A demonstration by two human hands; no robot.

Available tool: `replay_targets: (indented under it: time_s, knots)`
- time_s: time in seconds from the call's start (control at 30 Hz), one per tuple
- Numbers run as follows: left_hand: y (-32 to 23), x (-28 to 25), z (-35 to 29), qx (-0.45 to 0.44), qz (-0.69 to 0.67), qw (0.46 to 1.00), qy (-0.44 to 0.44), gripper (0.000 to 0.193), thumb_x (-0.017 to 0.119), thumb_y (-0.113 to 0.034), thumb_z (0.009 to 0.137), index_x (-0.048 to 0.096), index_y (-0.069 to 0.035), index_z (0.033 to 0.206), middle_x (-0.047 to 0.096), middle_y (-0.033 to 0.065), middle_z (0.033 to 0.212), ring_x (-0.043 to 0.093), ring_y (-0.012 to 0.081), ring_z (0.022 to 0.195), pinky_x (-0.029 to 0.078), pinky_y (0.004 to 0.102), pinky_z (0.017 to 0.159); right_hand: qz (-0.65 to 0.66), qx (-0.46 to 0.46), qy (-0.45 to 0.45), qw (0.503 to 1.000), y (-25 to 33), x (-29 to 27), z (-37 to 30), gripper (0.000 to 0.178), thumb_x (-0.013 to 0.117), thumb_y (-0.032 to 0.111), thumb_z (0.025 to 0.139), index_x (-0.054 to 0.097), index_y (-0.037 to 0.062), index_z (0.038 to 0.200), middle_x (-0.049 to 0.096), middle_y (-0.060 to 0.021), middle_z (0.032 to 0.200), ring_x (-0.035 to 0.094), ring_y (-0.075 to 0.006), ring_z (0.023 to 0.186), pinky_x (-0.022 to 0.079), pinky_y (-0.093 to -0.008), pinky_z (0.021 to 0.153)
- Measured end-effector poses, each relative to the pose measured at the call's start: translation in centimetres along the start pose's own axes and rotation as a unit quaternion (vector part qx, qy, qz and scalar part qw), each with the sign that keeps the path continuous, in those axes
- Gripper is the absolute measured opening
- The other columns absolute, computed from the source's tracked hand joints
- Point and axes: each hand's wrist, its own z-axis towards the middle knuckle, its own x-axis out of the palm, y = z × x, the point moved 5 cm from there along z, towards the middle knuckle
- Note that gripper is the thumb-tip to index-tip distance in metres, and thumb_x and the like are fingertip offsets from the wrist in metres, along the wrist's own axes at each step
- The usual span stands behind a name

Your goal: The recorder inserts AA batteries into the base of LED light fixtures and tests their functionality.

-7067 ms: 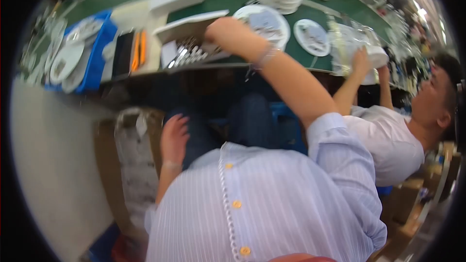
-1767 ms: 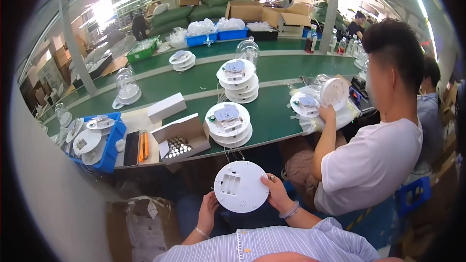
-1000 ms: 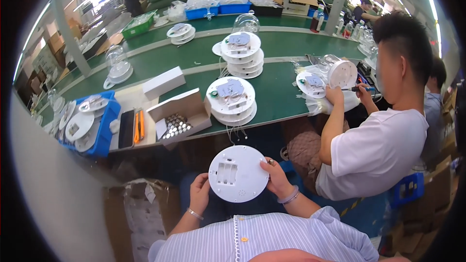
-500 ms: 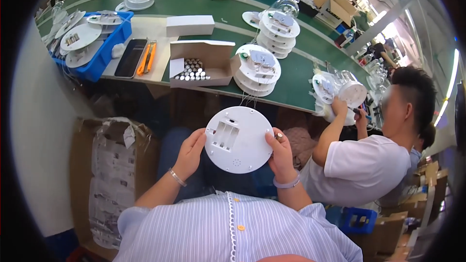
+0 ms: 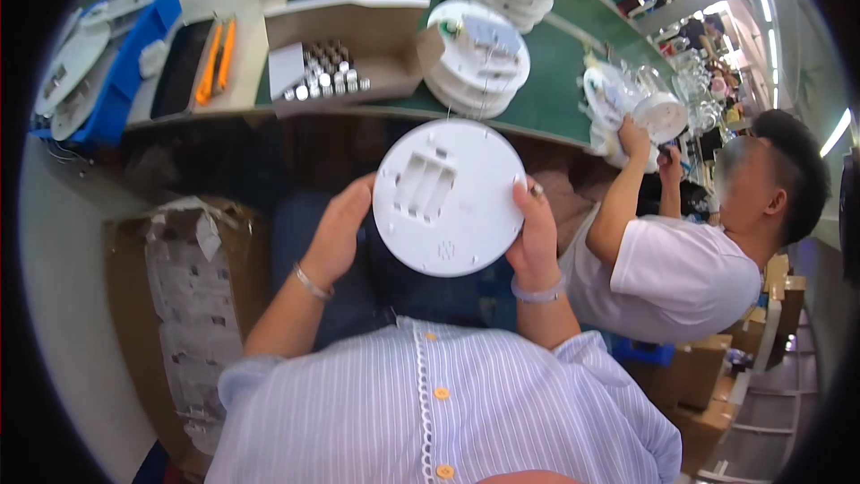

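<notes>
I hold a round white plastic disc (image 5: 479, 206) in front of me, its face with the battery compartment (image 5: 425, 186) turned up. The compartment's slots look bare, and a ring of small holes lies lower on the face. At the disc's left rim is my left hand (image 5: 339, 231), gripping the edge with its fingertips hidden behind. My right hand (image 5: 537, 237) clasps the right rim, thumb on top. Between that thumb and the fingers, a battery (image 5: 536, 190) pokes out. Thin wires run from the disc's top edge toward the bench.
On the green bench (image 5: 560, 94) stand an open carton (image 5: 376, 45) of batteries, stacked white discs (image 5: 479, 67), an orange cutter (image 5: 215, 63), a dark phone (image 5: 182, 67) and a blue bin (image 5: 134, 54). A cardboard box (image 5: 134, 305) sits at left. A co-worker (image 5: 663, 269) works at right.
The view has shifted, so the bench things appear higher and larger. The disc also sits higher in the picture and is turned slightly. Both hands keep their grip on it.
</notes>
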Motion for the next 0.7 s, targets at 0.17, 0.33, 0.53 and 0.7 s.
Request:
replay_targets:
  time_s: [0.17, 0.33, 0.53, 0.7]
  knots:
    - [0.1, 0.4, 0.6, -0.032, -0.121, 0.992, 0.033, 0.044, 0.037, -0.03, 0.087, 0.037, 0.002, 0.117, 0.046, 0.007, 0.113, 0.041, 0.0127, 0.104, 0.028, 0.0261, 0.091, 0.007, 0.005, 0.034, 0.999, -0.2, 0.8, 1.1, 0.021, 0.049, 0.015, 0.082, 0.049, 0.0014, 0.098, 0.056, -0.0087, 0.095, 0.055, -0.0166, 0.086, 0.044, -0.0287, 0.076]
    - [-0.3, 1.9, 0.5, -0.098, -0.094, 0.99, 0.032, 0.051, 0.055, -0.013, 0.079, 0.031, -0.001, 0.122, 0.044, 0.0075, 0.114, 0.041, 0.0128, 0.104, 0.032, 0.0251, 0.088, -0.031, -0.015, 0.008, 0.999, 0.2, 1.9, 1.4, 0.019, 0.042, 0.017, 0.085, 0.048, 0.0007, 0.094, 0.055, -0.0077, 0.091, 0.054, -0.0159, 0.082, 0.043, -0.0267, 0.075]
    - [0.4, 2.7, -1.3, -0.035, -0.029, 0.999, -0.019, 0.048, 0.055, -0.013, 0.078, 0.033, -0.001, 0.119, 0.048, 0.0079, 0.108, 0.046, 0.0133, 0.098, 0.038, 0.0244, 0.082, -0.158, -0.187, 0.052, 0.968, 2.3, -0.5, 0.8, 0.019, 0.034, 0.019, 0.087, 0.043, 0.0039, 0.092, 0.046, -0.0033, 0.074, 0.036, -0.007, 0.054, 0.033, -0.0192, 0.051]
    - [0.5, 3.5, -1.8, -0.03, 0.021, 0.998, -0.046, 0.045, 0.056, -0.016, 0.077, 0.038, -0.001, 0.116, 0.05, 0.0082, 0.105, 0.048, 0.0127, 0.095, 0.039, 0.0243, 0.08, -0.377, -0.284, 0.095, 0.877, 2.8, 1.2, -2.1, 0.017, 0.046, 0.007, 0.083, 0.047, 0.0004, 0.099, 0.048, -0.004, 0.077, 0.046, -0.0074, 0.062, 0.039, -0.0181, 0.057]
